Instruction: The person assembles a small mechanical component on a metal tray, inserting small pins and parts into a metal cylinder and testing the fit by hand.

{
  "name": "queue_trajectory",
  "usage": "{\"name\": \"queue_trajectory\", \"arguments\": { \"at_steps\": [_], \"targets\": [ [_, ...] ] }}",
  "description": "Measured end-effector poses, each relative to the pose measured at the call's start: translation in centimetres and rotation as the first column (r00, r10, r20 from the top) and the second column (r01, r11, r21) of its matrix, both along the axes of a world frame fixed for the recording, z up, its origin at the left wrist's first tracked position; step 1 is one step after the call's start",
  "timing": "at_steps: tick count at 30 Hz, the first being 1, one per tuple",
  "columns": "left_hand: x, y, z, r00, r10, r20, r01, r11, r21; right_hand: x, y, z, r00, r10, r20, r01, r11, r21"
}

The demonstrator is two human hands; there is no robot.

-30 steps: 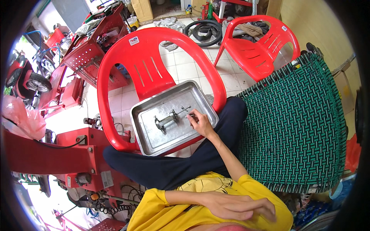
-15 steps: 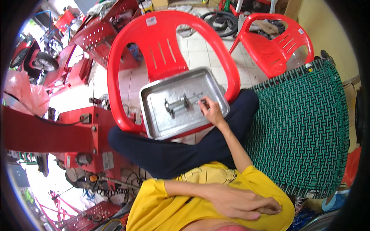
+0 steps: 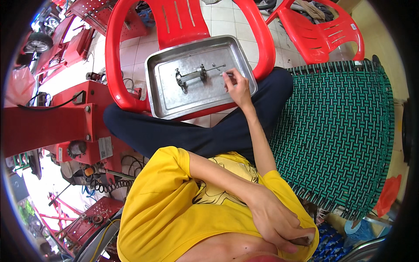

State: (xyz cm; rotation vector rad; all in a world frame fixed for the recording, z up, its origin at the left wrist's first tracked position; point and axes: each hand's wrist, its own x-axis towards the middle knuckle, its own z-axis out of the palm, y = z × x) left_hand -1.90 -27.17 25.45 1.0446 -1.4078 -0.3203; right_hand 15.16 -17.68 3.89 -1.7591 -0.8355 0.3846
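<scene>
A shallow metal tray (image 3: 159,102) rests on a red plastic chair in front of me. In it lies a greasy metal assembly (image 3: 191,77), a cylindrical bar between two bracket-like ends. A thin metal rod (image 3: 216,67) extends from its right end. Over the tray's right side, my right hand (image 3: 239,91) is closed in a pinch on a small silvery piece (image 3: 222,74), too small to name exactly. My left hand (image 3: 279,220) reaches across my chest, fingers bent together against the right side of my yellow shirt (image 3: 174,222); what they grip, if anything, is hidden.
The red chair (image 3: 114,56) surrounds the tray, with another red chair (image 3: 323,37) behind it on the right. A green woven lounger (image 3: 336,135) stands to my right. Red machinery (image 3: 98,126) with cables is on my left, and a wheel (image 3: 38,43) is farther off.
My view has tilted down, so the tray and chairs sit higher. My left hand has shifted at my chest, its fingers curling more. My right hand keeps its pinch over the tray.
</scene>
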Motion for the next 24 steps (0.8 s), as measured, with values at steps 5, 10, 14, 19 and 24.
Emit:
{"name": "queue_trajectory", "arguments": {
  "at_steps": [5,10,14,19,24],
  "targets": [
    [-0.1,0.1,0.3,1.000,0.020,-0.005,-0.020,0.999,0.034,-0.1,0.4,0.4,0.999,0.034,0.021,-0.034,0.999,-0.021],
    [0.0,0.5,0.4,0.999,0.006,-0.037,-0.004,0.999,0.047,0.2,0.4,-0.1,0.999,0.012,0.034,-0.012,1.000,0.002],
    [0.0,1.2,0.4,0.997,0.005,-0.075,-0.001,0.999,0.049,0.1,0.5,-0.1,0.999,0.041,0.012,-0.041,0.999,-0.017],
    [-0.1,1.8,0.3,0.992,0.010,-0.125,-0.006,0.999,0.034,0.0,0.6,-0.2,0.998,0.056,0.035,-0.055,0.998,-0.038],
    [0.0,2.5,0.6,0.987,-0.004,-0.159,0.004,1.000,0.001,-0.3,0.7,-0.4,0.997,0.059,0.051,-0.056,0.996,-0.062]
  ]
}}
